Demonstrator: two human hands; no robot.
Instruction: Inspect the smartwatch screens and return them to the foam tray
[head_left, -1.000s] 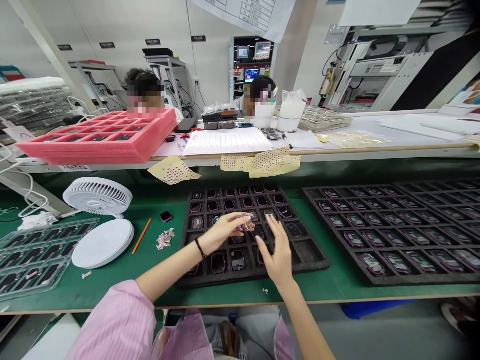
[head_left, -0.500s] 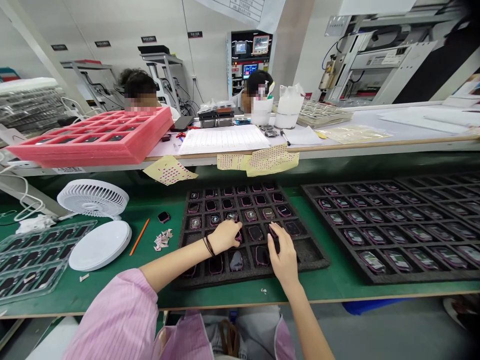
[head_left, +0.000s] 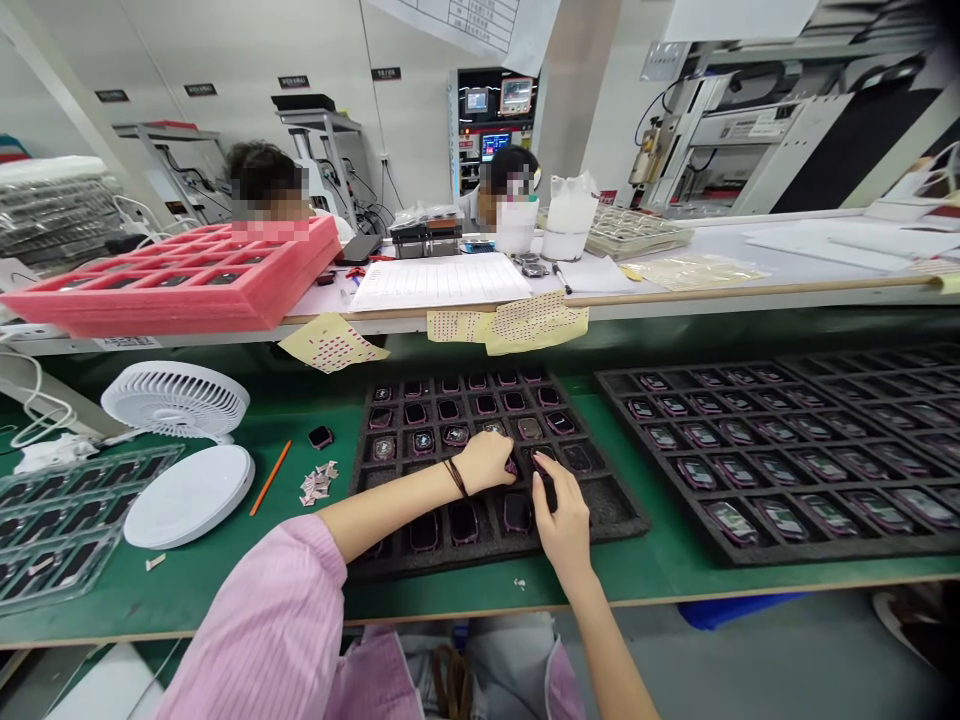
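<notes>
In the head view, a black foam tray [head_left: 630, 518] holds rows of square smartwatches with dark screens and purplish cases, one per cell. My left hand [head_left: 486, 464] reaches over its middle, fingers curled closed on the edge of a smartwatch [head_left: 511, 467]; the fingertips are partly hidden. Just to the right is my right hand [head_left: 562, 508], thumb and fingers apart, its fingertips at the neighbouring cell. Below the hands, a dark-screened watch [head_left: 517, 512] lies in the row nearest me.
A second foam tray [head_left: 679, 500] full of watches lies to the right. At left are a white fan [head_left: 187, 495], an orange stick [head_left: 271, 478], a loose watch [head_left: 320, 437], small pale pieces [head_left: 319, 483] and a clear tray [head_left: 105, 540]. A pink foam tray [head_left: 262, 300] sits on the shelf; two people are beyond.
My left hand has moved right along the row, from one watch to the neighbouring one, closer to my right hand. The right hand stays nearly in place. The view has shifted slightly.
</notes>
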